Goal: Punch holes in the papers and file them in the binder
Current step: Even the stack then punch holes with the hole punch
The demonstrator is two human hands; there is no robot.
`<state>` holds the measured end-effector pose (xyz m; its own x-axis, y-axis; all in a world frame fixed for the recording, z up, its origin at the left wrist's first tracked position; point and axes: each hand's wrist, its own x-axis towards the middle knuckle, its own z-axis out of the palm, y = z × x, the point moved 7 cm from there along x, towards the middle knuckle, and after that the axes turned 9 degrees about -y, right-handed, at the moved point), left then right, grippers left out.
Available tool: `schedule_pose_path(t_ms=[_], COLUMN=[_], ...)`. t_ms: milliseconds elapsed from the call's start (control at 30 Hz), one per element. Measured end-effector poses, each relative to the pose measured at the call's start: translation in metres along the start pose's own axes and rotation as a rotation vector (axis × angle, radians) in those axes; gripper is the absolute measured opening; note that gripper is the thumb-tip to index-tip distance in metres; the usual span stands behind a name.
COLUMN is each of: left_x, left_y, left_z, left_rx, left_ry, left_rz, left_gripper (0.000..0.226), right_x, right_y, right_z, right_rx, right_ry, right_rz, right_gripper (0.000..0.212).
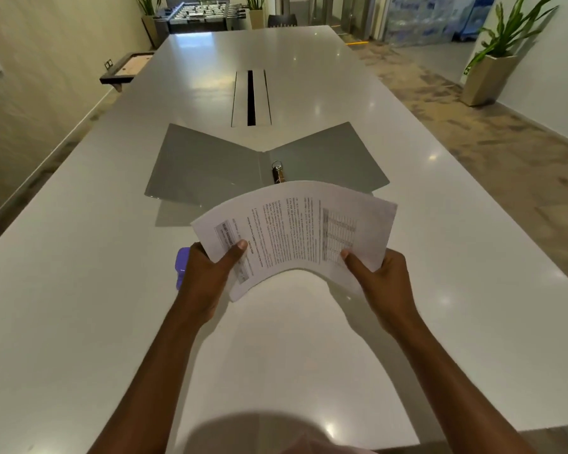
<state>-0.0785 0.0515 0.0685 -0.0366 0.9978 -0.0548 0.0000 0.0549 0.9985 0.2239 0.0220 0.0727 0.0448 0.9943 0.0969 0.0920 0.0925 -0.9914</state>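
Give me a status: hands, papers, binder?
Left hand, right hand grip printed white paper stack. Grey ring binder open beyond. Purple hole punch behind left hand.

Long, glossy white bench (pixel 79 290) running away from the viewer, with a recessed cable slot (pixel 251 98) along its centre line and lights reflected as bright spots. Pale wall (pixel 46 77) at left; mottled brown-and-beige floor (pixel 473 126) at right. Potted plant (pixel 492 70) by the right wall. At the far end, a foosball table (pixel 204 11), glass doors (pixel 328 11) and stacked bottled-water packs (pixel 417 21)
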Motion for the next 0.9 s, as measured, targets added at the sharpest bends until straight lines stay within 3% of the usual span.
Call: schedule_pose_path(t_ms=[333, 600, 767, 900], left_x=[-0.011, -0.003, 0.015, 0.025], left_y=[-0.013, -0.020, 0.007, 0.031], left_z=[0.003, -0.003, -0.016, -0.024], left_rx=[0.025, 0.096, 0.290, 0.362], left_ry=[0.098, 0.050, -0.109, -0.213], left_rz=[0.009, -0.031, -0.027, -0.037], left_gripper=[0.040, 0.041, 0.037, 0.027], right_x=[-0.005, 0.001, 0.006, 0.012], right_y=[0.020, 0.021, 0.012, -0.002], right_z=[0.003, 0.001, -0.003, -0.010], right_rx=[0.001, -0.026, -0.033, 0.000], right_ry=[0.056, 0.016, -0.076, -0.041], right_rz=[0.001, 0.046, 0.071, 0.030], right_gripper=[0.026, 0.028, 0.027, 0.028])
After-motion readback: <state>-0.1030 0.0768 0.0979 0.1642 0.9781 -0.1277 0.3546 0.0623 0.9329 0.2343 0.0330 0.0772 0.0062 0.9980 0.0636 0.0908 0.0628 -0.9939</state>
